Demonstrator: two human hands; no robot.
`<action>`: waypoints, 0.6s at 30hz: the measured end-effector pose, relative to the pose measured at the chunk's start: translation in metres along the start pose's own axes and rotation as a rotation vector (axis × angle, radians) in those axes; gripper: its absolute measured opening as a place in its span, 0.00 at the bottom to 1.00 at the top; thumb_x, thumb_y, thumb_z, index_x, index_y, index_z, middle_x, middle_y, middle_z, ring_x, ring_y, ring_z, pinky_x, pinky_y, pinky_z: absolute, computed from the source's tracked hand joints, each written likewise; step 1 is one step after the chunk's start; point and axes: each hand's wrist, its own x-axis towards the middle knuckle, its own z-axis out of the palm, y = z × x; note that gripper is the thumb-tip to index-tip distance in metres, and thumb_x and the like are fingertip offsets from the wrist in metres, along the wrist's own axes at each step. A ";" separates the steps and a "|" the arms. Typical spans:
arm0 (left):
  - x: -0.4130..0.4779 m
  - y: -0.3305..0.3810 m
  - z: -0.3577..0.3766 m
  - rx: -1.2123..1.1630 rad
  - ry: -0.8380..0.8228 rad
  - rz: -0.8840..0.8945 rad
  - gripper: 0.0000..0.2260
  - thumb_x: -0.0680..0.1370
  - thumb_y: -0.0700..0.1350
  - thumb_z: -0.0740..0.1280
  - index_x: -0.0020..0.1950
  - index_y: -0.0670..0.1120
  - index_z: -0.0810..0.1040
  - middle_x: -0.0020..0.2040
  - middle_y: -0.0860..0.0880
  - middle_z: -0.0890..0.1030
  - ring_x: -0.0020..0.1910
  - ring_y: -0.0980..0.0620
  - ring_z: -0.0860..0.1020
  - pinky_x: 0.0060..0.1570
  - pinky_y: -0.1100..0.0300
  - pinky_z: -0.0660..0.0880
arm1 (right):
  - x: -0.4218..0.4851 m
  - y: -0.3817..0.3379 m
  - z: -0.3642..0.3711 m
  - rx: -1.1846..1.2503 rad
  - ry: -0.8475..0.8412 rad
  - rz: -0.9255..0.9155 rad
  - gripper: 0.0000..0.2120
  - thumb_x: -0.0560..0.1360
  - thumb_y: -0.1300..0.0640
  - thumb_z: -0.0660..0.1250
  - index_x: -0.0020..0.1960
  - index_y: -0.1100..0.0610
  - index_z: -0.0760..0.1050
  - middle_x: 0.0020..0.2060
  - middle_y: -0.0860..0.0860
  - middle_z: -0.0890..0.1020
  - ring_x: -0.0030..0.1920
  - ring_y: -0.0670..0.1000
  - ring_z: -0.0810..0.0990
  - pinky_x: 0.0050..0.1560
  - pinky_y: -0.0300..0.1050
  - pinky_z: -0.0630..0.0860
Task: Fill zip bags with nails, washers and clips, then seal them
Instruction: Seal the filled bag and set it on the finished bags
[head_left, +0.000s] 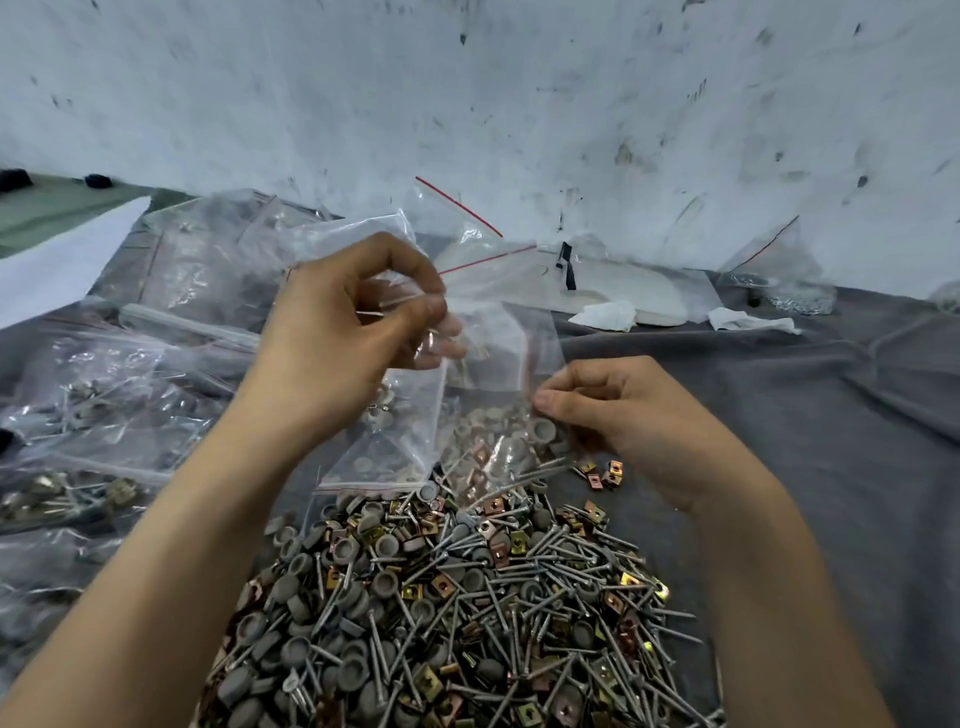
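Note:
A heap of grey nails, grey cup-shaped washers and gold and copper clips (467, 608) covers the grey cloth in front of me. Above its far end I hold up a clear zip bag (498, 364). My left hand (343, 332) pinches the bag's top left between thumb and fingers. My right hand (613, 410) pinches its right edge lower down. A few washers, clips and nails show through the bag's lower part. Another clear bag with a red zip line (384, 447) hangs or lies just left of it, below my left hand.
Filled and empty clear bags (119, 384) are piled on the left. More empty red-striped bags (467, 228) lean on the stained white wall behind. White scraps of paper (613, 314) and a bag of small metal parts (789, 291) lie at the back right. Grey cloth (831, 441) spreads to the right.

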 end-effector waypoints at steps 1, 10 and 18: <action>0.001 -0.001 -0.002 0.017 -0.026 -0.012 0.05 0.75 0.36 0.69 0.42 0.44 0.76 0.35 0.47 0.85 0.35 0.48 0.85 0.33 0.63 0.80 | 0.001 0.002 -0.002 -0.025 -0.008 0.010 0.11 0.73 0.63 0.69 0.35 0.53 0.83 0.31 0.51 0.83 0.31 0.46 0.80 0.34 0.36 0.77; -0.001 0.002 -0.007 0.512 -0.254 0.313 0.14 0.74 0.42 0.73 0.32 0.42 0.73 0.49 0.51 0.82 0.47 0.61 0.79 0.37 0.75 0.68 | 0.014 0.038 -0.025 -0.512 0.212 0.243 0.01 0.74 0.55 0.69 0.46 0.51 0.80 0.45 0.53 0.82 0.50 0.54 0.80 0.58 0.53 0.75; 0.000 -0.002 -0.011 0.557 -0.191 0.286 0.15 0.73 0.59 0.65 0.37 0.48 0.75 0.32 0.51 0.78 0.29 0.56 0.76 0.33 0.52 0.75 | 0.024 0.068 -0.023 -0.638 0.171 0.303 0.06 0.74 0.63 0.69 0.47 0.54 0.80 0.49 0.53 0.82 0.48 0.52 0.79 0.48 0.42 0.74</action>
